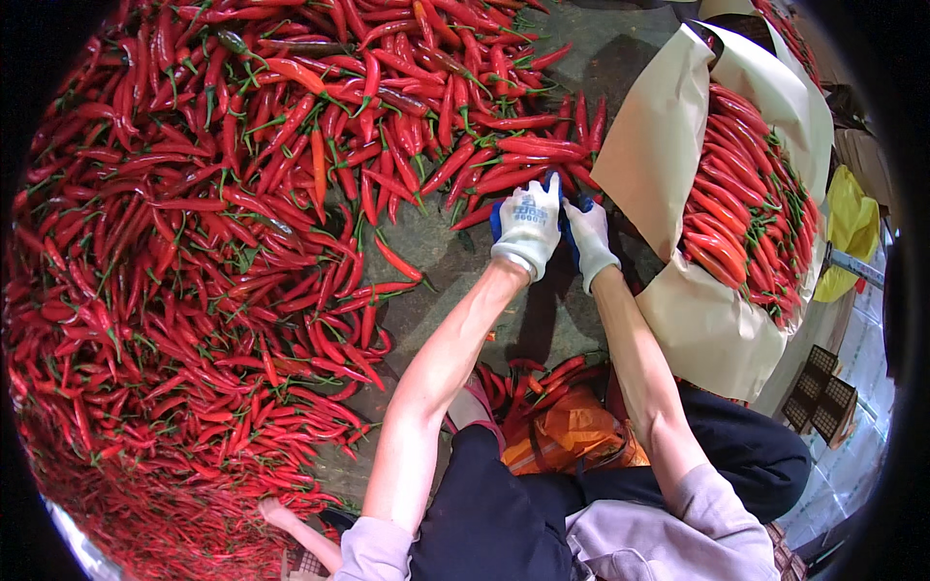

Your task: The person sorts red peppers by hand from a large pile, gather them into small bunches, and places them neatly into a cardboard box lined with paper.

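My left hand (527,221), in a white work glove with blue coating and printed writing, is at the near edge of a small row of red chili peppers (541,149). Its fingertips touch the peppers and are partly hidden. Close beside it is my right hand (588,231), gloved the same way, its fingers bent towards the left hand. Whether either hand grips a pepper cannot be seen. To the right stands a container lined with tan paper (654,145). Red chili peppers (726,196) lie inside it in packed rows, many green stems towards the right.
A wide heap of loose red chilies (240,167) spreads over the left and far side of the grey floor sheet (436,305). An orange bag (574,432) lies between my legs. Another person's arm (301,530) reaches in lower left. Brown plastic crates (821,396) and a yellow bag (846,225) are at right.
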The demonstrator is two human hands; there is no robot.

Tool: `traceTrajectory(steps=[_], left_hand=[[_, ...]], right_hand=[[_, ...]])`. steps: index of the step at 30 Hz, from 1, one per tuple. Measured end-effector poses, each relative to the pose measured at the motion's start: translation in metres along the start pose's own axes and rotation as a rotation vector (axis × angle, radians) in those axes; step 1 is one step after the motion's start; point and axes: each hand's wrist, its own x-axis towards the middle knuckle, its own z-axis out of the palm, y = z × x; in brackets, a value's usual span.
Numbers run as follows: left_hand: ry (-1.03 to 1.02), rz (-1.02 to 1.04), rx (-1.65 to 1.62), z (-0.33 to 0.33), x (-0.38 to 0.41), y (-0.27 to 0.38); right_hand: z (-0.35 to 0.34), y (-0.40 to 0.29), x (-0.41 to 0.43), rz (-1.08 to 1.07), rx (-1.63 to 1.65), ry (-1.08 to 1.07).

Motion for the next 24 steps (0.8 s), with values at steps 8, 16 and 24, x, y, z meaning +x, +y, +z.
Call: traceTrajectory(steps=[8,16,24], left_hand=[[-0.172,-0.27,-1.59,0.013,-0.103,-0.062],[0.049,-0.484,-1.934,0.033,-0.146,-0.042],[0.109,-0.59,-2.064,0.021,-0.141,-0.052]], right_hand=[[-0.001,0.026,-0.09,0.266,0.674,-0.317],[-0.002,0.0,-0.151,-0.465,-0.453,-0.31],[0.012,-0.06,-0.091,-0.666,-0.575,-0.059]])
